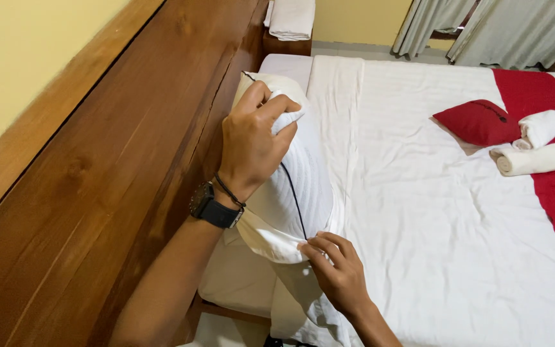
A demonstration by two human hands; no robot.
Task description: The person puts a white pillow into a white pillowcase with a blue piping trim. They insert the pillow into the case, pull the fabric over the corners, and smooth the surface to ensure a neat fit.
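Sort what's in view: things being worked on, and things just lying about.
In hand: white pillow, gripped by left hand and right hand; bed sheet.
Lying about: red cushion, two rolled towels, folded towel, curtains.

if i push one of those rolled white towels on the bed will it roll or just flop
The rolled white towel lies on its side as a cylinder, so it would probably roll a little, though the soft white bed sheet likely slows it. Being cloth, it may sag or unroll if lifted by one end.

Open white sheet (431, 212) rightward; wooden headboard (117, 193) tight against pillow (290, 186) leftward.
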